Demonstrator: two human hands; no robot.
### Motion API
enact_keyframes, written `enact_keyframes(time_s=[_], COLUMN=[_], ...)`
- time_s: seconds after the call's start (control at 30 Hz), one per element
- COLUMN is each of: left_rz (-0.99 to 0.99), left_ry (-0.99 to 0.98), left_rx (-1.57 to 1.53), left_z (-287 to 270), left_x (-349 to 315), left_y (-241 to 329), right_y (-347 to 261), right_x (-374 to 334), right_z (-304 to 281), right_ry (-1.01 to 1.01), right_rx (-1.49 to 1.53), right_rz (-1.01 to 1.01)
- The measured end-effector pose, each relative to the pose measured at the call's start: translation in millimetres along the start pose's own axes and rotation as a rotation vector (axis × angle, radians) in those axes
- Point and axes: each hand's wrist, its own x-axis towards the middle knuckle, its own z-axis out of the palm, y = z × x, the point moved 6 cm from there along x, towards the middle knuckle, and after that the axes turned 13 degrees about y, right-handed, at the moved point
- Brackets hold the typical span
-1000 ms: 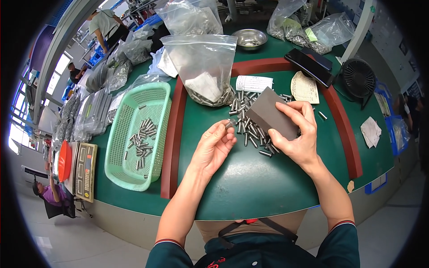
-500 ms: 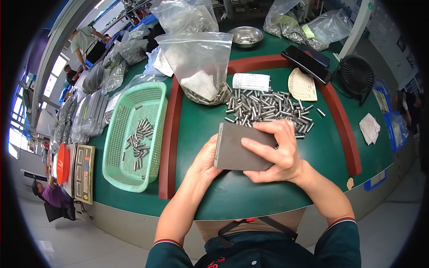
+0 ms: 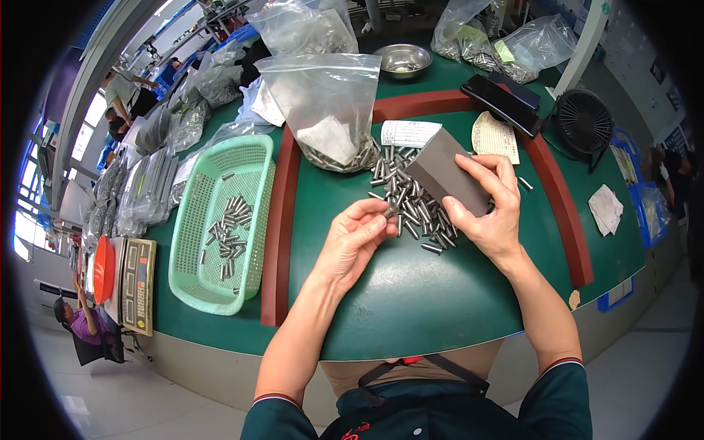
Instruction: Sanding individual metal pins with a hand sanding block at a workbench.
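left hand [image 3: 358,238]: grip pinching one metal pin [image 3: 391,213] at pile's near edge | right hand [image 3: 488,209]: grip clamped on grey block [image 3: 447,171], tilted over pin pile [image 3: 411,198] | green basket [image 3: 224,220] far left on tabletop [image 3: 411,301]

Both bare forearms rise from the lower edge and angle inward toward each other. The left hand [image 3: 357,236] lies palm up, its fingertips pinched together. The right hand [image 3: 488,209] is raised beside it, fingers and thumb curled in a grip.
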Motion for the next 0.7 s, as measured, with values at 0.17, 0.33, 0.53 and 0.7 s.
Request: enact_keyframes(time_s=[0.17,0.33,0.53,0.7], left_rz=[0.253,0.408,0.538,0.434], left_ry=[0.107,0.022,0.054,-0.031], left_rx=[0.207,0.286,0.411,0.087], left_z=[-5.2,0.9,7.6,-4.9], left_x=[-0.2,-2.2,-6.9,0.0], left_y=[13.6,21.4,28.0,27.9], right_y=[-25.4,-17.4,-28.2,0.3], right_x=[-3.2,3.9,-0.3,5.0], right_z=[4.5,3.9,7.3,3.8], right_ry=[-0.191,-0.177,-0.421,-0.211], right_rx=[0.197,0.034,0.447,0.012], right_rz=[-0.144,-0.101,0.108,0.113])
